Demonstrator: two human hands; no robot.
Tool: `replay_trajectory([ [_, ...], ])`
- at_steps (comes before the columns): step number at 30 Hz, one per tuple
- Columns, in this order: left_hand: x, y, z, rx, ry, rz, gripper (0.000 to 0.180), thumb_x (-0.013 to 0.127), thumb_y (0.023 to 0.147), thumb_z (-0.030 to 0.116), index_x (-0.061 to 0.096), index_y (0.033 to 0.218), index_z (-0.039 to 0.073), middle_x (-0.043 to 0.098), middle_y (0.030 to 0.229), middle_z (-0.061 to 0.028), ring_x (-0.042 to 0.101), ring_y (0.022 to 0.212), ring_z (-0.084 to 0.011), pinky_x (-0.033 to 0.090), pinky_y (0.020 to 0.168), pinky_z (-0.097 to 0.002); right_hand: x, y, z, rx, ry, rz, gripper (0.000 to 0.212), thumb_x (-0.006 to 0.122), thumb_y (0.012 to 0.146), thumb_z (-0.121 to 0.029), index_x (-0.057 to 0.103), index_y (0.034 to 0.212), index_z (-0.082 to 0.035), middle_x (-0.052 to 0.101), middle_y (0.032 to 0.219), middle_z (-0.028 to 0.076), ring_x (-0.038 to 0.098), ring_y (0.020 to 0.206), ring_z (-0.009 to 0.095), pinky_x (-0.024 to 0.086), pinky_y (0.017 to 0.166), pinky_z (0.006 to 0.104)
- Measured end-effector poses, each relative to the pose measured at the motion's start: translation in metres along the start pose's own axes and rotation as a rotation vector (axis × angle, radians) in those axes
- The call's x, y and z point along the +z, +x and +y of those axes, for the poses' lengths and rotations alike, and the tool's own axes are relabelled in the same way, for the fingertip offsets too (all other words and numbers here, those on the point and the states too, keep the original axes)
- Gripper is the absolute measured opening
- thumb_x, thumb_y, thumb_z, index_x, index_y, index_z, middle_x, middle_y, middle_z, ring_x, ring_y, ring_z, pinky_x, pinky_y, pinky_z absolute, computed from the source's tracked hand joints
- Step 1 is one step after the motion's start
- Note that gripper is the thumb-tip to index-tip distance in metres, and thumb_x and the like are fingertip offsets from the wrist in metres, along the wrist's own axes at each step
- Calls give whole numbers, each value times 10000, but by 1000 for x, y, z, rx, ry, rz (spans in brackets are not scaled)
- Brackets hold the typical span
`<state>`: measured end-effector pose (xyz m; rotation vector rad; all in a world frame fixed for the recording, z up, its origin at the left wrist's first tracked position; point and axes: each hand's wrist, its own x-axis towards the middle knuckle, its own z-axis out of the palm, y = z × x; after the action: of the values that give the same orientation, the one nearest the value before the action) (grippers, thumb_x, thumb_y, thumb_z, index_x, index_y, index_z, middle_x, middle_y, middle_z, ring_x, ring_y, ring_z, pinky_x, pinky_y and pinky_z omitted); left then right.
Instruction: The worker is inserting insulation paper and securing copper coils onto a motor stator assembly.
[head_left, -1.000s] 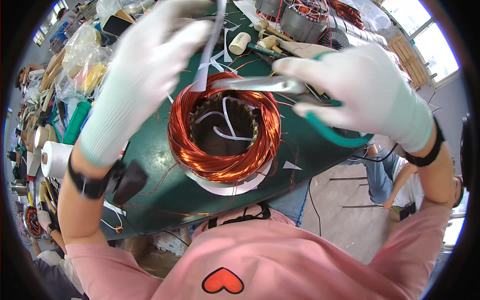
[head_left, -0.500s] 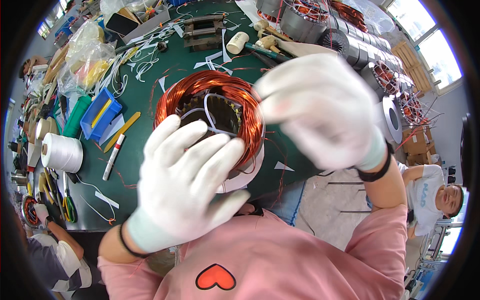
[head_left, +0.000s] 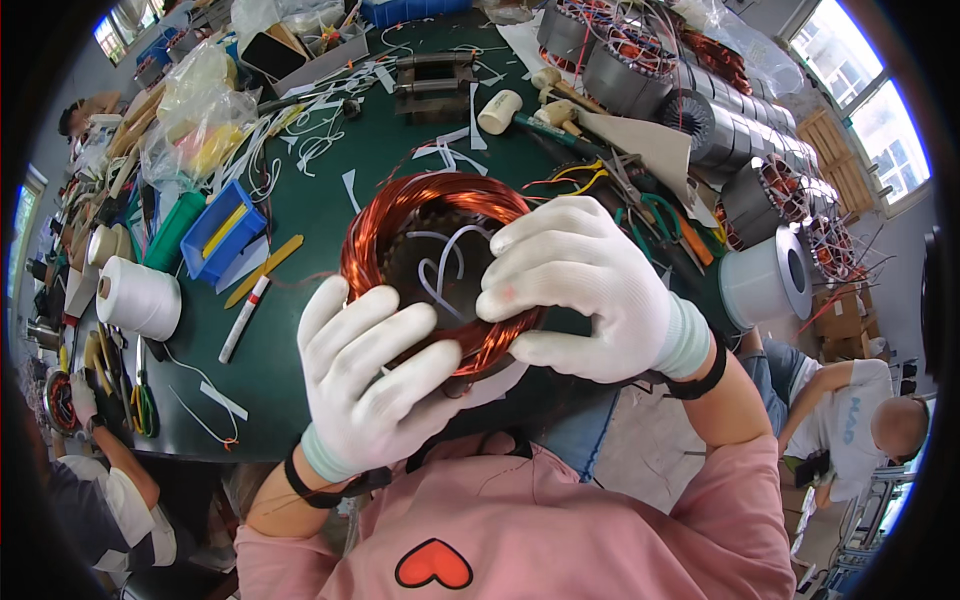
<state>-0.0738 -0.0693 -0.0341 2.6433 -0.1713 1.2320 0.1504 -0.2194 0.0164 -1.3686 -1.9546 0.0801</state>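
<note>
A motor stator with a thick ring of copper winding (head_left: pixel 390 215) stands on the green table in front of me. Loops of thin white tubing (head_left: pixel 437 270) show inside its dark bore. Both my hands wear white knit gloves. My left hand (head_left: pixel 375 375) lies over the near left of the ring, its fingers stretched and apart. From the right, my right hand (head_left: pixel 590 285) curves over the winding, with fingertips at the inner edge and thumb on the near side; it grips the winding. The near part of the ring is partly hidden by my hands.
To the left are a blue tray (head_left: pixel 222 232), a yellow strip (head_left: pixel 264 271), a marker (head_left: pixel 244 320), a white thread spool (head_left: pixel 140 298) and scissors (head_left: pixel 142 395). Mallets (head_left: pixel 500 112), pliers (head_left: pixel 625 185) and several stators (head_left: pixel 630 68) lie at the far right. Other people are at both sides.
My right hand, blurred and raised beside the stator before, has come down onto the ring's right side. My left hand stays at the near left. The view has shifted slightly.
</note>
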Motion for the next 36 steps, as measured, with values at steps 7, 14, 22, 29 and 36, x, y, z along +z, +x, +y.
replay_trajectory([
  [7,8,-13,11,-110,-140,72,332,805,688,71,730,998,165,576,1326,-112,468,1291,-370,354,1084,-582,23,-10,0,36,-46,174,302,844,763,-250,739,1033,-165,715,1087,-10,642,1128,256,427,971,413],
  [14,6,-12,12,-122,-36,34,261,817,635,350,709,832,218,603,1346,-21,458,1241,-343,406,838,-526,29,-13,2,-54,-29,249,229,853,752,-255,744,937,-175,716,1065,-31,655,1058,233,432,935,405],
  [22,-6,-12,10,-137,133,10,268,818,595,264,722,841,219,595,1341,-49,494,1166,-359,414,787,-510,27,-6,-31,216,24,209,246,843,710,-137,694,905,-127,694,1004,24,640,1062,263,392,938,401],
  [29,9,-3,22,-106,135,80,283,834,595,233,735,858,200,602,1343,-90,483,1198,-377,448,823,-522,52,0,-48,359,-71,347,356,623,713,85,649,1043,-45,668,1007,68,592,1069,283,435,997,404],
  [36,26,6,21,-58,89,198,266,780,630,218,751,889,161,648,1277,-76,523,1091,-353,476,759,-468,59,-1,-41,345,51,348,493,429,697,83,633,1140,9,668,1076,98,561,1083,277,427,1039,403],
])
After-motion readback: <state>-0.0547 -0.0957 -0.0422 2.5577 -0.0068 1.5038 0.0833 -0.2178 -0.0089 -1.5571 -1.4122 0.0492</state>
